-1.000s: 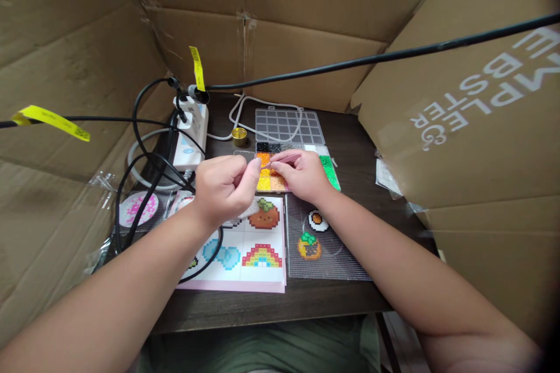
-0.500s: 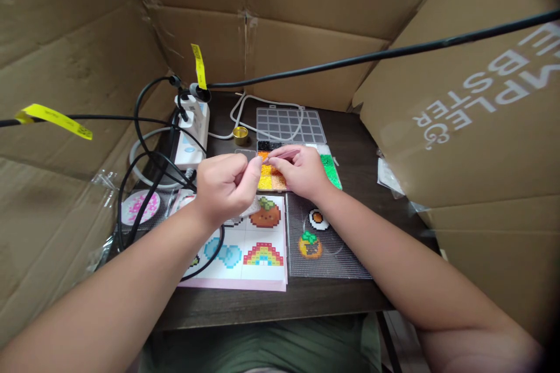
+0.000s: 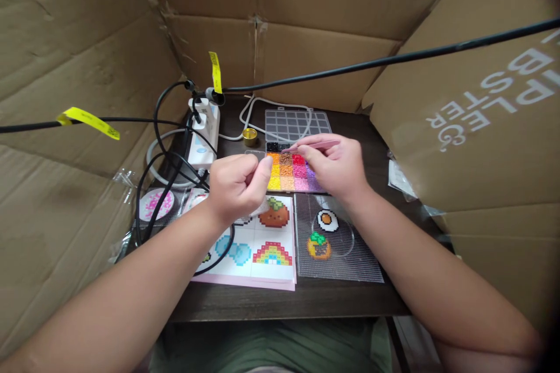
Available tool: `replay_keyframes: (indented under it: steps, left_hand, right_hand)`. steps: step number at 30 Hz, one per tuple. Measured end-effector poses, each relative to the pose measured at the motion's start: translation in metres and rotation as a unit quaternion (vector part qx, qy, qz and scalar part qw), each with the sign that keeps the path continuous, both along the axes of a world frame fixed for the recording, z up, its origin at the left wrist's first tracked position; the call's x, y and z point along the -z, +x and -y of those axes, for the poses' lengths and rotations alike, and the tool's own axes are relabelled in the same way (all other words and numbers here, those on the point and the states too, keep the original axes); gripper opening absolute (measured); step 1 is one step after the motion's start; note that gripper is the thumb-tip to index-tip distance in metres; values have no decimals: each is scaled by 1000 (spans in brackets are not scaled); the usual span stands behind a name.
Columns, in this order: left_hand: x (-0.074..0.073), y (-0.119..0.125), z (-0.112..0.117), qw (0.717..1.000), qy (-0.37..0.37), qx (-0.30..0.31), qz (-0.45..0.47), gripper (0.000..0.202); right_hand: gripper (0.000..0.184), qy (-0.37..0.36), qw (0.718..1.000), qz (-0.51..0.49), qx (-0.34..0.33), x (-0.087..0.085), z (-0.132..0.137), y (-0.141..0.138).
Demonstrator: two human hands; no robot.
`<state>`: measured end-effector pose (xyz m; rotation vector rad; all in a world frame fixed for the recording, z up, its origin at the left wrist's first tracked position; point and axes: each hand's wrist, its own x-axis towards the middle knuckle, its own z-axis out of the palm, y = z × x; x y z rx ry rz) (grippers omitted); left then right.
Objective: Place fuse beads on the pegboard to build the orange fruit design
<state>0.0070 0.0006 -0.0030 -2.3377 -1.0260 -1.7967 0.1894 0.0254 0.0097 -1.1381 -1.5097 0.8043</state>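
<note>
Pink tweezers (image 3: 326,145) are pinched in my right hand (image 3: 339,166), their tip over the black and brown compartments of the bead box (image 3: 286,170). My left hand (image 3: 236,183) is closed in a fist at the box's near left side, above the pattern sheet (image 3: 273,277); whatever it holds is hidden. Below that fist, something whitish and translucent (image 3: 261,208) shows in part. To the right of the sheet lies a clear pegboard (image 3: 345,268) bearing a fried-egg bead figure (image 3: 328,220) and an orange persimmon-like bead figure (image 3: 319,246) with green leaves.
Behind the box lies its clear gridded lid (image 3: 298,125), beside a small gold tin (image 3: 249,137). A white power strip (image 3: 205,137) with looping black cables (image 3: 160,157) stands at left, near a white dish (image 3: 156,205) of pink beads. Cardboard walls (image 3: 324,64) surround the table.
My right hand with the tweezers has moved right and slightly up from the orange compartments, uncovering red, pink and purple ones. The view has shifted a little; my left fist keeps its pose.
</note>
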Motion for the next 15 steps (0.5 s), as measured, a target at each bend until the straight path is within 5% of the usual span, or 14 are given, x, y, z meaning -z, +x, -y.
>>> replay_keyframes:
  steps: [8,15]
  left_hand:
    - [0,0,-1,1000,11,0,7,49]
    - [0,0,-2,1000,14,-5,2,50]
  right_hand:
    - [6,58,995,-40,66,-30,47,38]
    - [11,-44,993,-24,103,5,123,75]
